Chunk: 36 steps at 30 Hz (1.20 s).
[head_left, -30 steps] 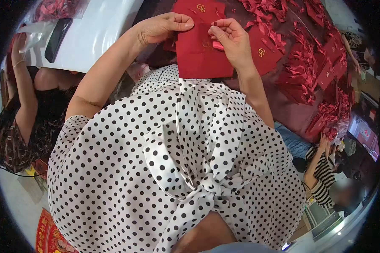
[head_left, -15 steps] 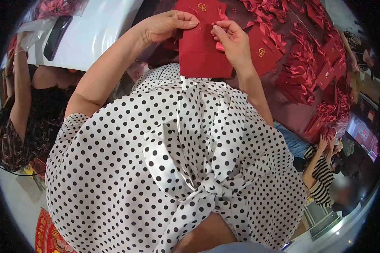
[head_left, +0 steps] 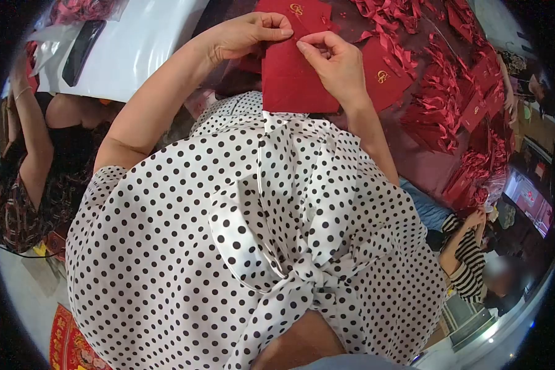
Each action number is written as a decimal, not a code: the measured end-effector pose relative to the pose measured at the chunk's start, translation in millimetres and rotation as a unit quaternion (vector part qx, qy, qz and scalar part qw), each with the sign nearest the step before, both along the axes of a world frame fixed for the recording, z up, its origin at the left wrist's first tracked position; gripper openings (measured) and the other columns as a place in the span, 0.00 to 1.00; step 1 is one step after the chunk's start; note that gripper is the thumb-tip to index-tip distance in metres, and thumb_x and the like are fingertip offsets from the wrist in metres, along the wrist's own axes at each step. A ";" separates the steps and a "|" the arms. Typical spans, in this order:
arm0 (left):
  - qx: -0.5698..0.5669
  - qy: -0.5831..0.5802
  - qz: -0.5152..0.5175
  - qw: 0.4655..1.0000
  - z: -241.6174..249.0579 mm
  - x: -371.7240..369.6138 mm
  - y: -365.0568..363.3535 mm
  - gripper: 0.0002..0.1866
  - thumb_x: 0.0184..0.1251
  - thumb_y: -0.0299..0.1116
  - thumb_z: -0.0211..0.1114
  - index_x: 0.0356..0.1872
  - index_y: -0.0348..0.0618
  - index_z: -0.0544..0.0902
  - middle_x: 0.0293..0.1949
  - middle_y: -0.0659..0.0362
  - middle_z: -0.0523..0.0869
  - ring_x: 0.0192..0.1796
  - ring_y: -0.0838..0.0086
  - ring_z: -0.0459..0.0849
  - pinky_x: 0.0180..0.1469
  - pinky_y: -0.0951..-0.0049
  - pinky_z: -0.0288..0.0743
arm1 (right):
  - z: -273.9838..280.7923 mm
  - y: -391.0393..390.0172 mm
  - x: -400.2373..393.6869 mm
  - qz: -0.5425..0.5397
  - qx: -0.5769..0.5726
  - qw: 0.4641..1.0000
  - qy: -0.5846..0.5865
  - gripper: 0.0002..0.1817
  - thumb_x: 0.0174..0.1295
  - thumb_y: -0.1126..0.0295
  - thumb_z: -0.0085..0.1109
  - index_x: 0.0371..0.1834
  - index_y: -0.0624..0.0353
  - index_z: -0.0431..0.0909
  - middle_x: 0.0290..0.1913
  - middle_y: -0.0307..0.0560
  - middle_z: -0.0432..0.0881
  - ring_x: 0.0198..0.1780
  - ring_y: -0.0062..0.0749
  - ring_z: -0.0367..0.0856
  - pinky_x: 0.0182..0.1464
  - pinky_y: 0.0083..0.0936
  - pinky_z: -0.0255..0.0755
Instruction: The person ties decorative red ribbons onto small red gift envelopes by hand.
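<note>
one red paper envelope (head_left: 293, 89), counter's (head_left: 428, 163) near edge, lying bodyward of both hands' fingers, long axis unclear; right hand (head_left: 344, 69) nearer, overlapping it, left hand (head_left: 253, 36) farther; fingertips together in each, any pinched item indiscernible.

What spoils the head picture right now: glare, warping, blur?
All in the head view: pale glare streaks on the white table; strong fisheye bending, with black corners; a person's head at lower right is smudged by blur; the red paper at top centre looks fairly sharp.
</note>
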<state>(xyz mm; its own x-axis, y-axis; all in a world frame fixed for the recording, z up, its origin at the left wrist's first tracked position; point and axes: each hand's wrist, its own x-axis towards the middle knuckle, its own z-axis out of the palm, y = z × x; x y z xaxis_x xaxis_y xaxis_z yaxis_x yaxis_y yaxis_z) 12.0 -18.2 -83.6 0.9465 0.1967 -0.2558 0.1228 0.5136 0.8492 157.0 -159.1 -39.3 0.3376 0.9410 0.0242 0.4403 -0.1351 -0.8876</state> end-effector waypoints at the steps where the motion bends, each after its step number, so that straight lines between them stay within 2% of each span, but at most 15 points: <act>1: 0.005 0.006 0.002 1.000 -1.8 -0.1 0.2 0.06 0.63 0.35 0.62 0.31 0.48 0.74 0.28 0.73 0.75 0.31 0.90 0.72 0.32 0.88 0.65 | -1.6 0.2 0.3 0.005 -0.008 1.000 -0.008 0.09 0.53 0.67 0.64 0.32 0.60 0.81 0.23 0.44 0.82 0.24 0.20 0.79 0.28 0.19 0.72; 9: 0.108 0.051 0.022 0.993 25.5 2.3 -12.0 0.07 0.65 0.36 0.59 0.31 0.45 0.75 0.27 0.68 0.74 0.33 0.83 0.72 0.38 0.83 0.66 | 11.4 6.7 -3.6 0.040 0.002 0.990 -0.134 0.08 0.52 0.67 0.61 0.30 0.61 0.80 0.25 0.54 0.81 0.26 0.43 0.81 0.32 0.33 0.74; 11: 0.490 -0.090 0.081 0.863 18.5 7.1 -9.0 0.06 0.64 0.31 0.58 0.32 0.42 0.72 0.32 0.64 0.73 0.40 0.77 0.70 0.49 0.74 0.63 | 16.8 10.9 -7.8 0.042 0.002 0.968 -0.246 0.08 0.52 0.67 0.60 0.26 0.62 0.78 0.25 0.57 0.80 0.30 0.52 0.80 0.35 0.38 0.74; 12: 0.547 -0.055 0.070 0.832 27.9 6.5 -7.7 0.06 0.63 0.30 0.58 0.32 0.39 0.71 0.36 0.59 0.73 0.46 0.70 0.69 0.54 0.70 0.60 | 17.9 12.4 -7.9 0.047 0.009 0.963 -0.266 0.09 0.52 0.68 0.61 0.30 0.63 0.75 0.24 0.55 0.80 0.28 0.45 0.81 0.32 0.34 0.75; 13: 0.613 -0.144 0.127 0.767 48.3 8.2 -8.3 0.05 0.66 0.32 0.56 0.32 0.42 0.74 0.30 0.63 0.75 0.36 0.76 0.71 0.42 0.77 0.63 | 17.3 13.0 -7.2 0.044 0.008 0.963 -0.267 0.09 0.52 0.68 0.61 0.30 0.63 0.75 0.24 0.55 0.80 0.28 0.45 0.81 0.32 0.34 0.75; 14: 0.667 -0.229 0.184 0.685 63.1 10.3 -8.0 0.07 0.69 0.34 0.55 0.32 0.45 0.77 0.23 0.68 0.76 0.26 0.83 0.72 0.30 0.84 0.65 | 16.2 14.9 -6.0 0.028 0.005 0.997 -0.075 0.10 0.52 0.69 0.62 0.33 0.63 0.74 0.24 0.53 0.81 0.27 0.40 0.82 0.31 0.32 0.74; 15: 0.616 -0.106 0.093 0.775 49.7 -2.5 -5.9 0.07 0.65 0.32 0.56 0.34 0.37 0.73 0.39 0.57 0.75 0.49 0.65 0.70 0.56 0.69 0.61 | 15.9 16.9 -4.5 0.014 0.002 0.993 0.119 0.12 0.53 0.70 0.62 0.36 0.63 0.72 0.24 0.51 0.81 0.25 0.36 0.82 0.29 0.30 0.74; 17: 0.594 -0.108 0.041 0.796 53.2 -8.1 -6.5 0.09 0.66 0.34 0.55 0.36 0.36 0.73 0.42 0.56 0.76 0.52 0.64 0.69 0.57 0.67 0.60 | 13.2 13.6 -6.4 0.017 -0.005 0.994 0.104 0.15 0.53 0.71 0.64 0.41 0.63 0.71 0.25 0.49 0.82 0.25 0.31 0.82 0.29 0.26 0.74; 19: 0.601 -0.106 0.065 0.789 55.3 -13.8 -12.2 0.13 0.69 0.37 0.52 0.32 0.35 0.74 0.31 0.55 0.75 0.43 0.65 0.70 0.51 0.70 0.63 | 15.1 7.5 -17.7 0.023 0.027 0.999 0.009 0.14 0.53 0.70 0.64 0.39 0.63 0.73 0.26 0.50 0.82 0.26 0.34 0.82 0.29 0.27 0.74; 21: 0.510 -0.042 0.056 0.858 57.8 -21.7 -12.4 0.13 0.68 0.36 0.54 0.32 0.34 0.74 0.32 0.54 0.77 0.42 0.65 0.71 0.50 0.69 0.64 | 15.8 1.7 -24.5 0.023 0.068 0.995 -0.062 0.11 0.53 0.69 0.64 0.34 0.62 0.75 0.25 0.51 0.81 0.26 0.38 0.82 0.29 0.28 0.74; 27: 0.528 0.002 -0.060 0.847 82.1 -15.9 -0.7 0.05 0.57 0.25 0.56 0.32 0.34 0.77 0.31 0.51 0.79 0.42 0.62 0.73 0.47 0.67 0.67 | 21.2 -0.1 -28.4 0.040 0.123 0.979 -0.160 0.08 0.48 0.69 0.67 0.29 0.57 0.79 0.27 0.47 0.78 0.27 0.36 0.79 0.29 0.28 0.72; 29: 0.591 -0.037 -0.168 0.788 74.9 -11.4 9.4 0.04 0.55 0.25 0.57 0.29 0.36 0.77 0.32 0.52 0.77 0.43 0.61 0.72 0.47 0.67 0.66 | 21.0 -0.2 -27.6 0.053 0.144 0.976 -0.156 0.09 0.48 0.69 0.67 0.29 0.58 0.78 0.25 0.45 0.76 0.24 0.33 0.76 0.28 0.28 0.71; 32: 0.634 -0.103 -0.170 0.747 83.3 -7.6 6.0 0.05 0.54 0.24 0.56 0.31 0.37 0.78 0.32 0.52 0.74 0.46 0.59 0.72 0.48 0.64 0.67 | 34.8 -3.8 -26.0 0.086 0.035 0.994 -0.055 0.10 0.49 0.67 0.67 0.29 0.59 0.77 0.23 0.46 0.75 0.25 0.32 0.76 0.28 0.27 0.70; 35: 0.564 -0.063 -0.135 0.813 96.5 -10.7 7.4 0.06 0.50 0.22 0.60 0.29 0.33 0.73 0.33 0.50 0.69 0.42 0.57 0.71 0.46 0.64 0.66 | 45.1 -10.5 -20.0 0.145 0.028 0.984 -0.104 0.12 0.52 0.64 0.64 0.26 0.61 0.75 0.23 0.49 0.75 0.26 0.42 0.76 0.30 0.31 0.70; 36: 0.644 -0.105 -0.075 0.754 86.3 -13.6 23.6 0.06 0.52 0.21 0.59 0.30 0.32 0.72 0.34 0.50 0.69 0.41 0.56 0.71 0.44 0.66 0.66 | 47.4 -14.0 -19.4 0.164 0.020 0.980 -0.109 0.12 0.53 0.64 0.63 0.25 0.61 0.74 0.25 0.50 0.76 0.28 0.47 0.76 0.31 0.35 0.70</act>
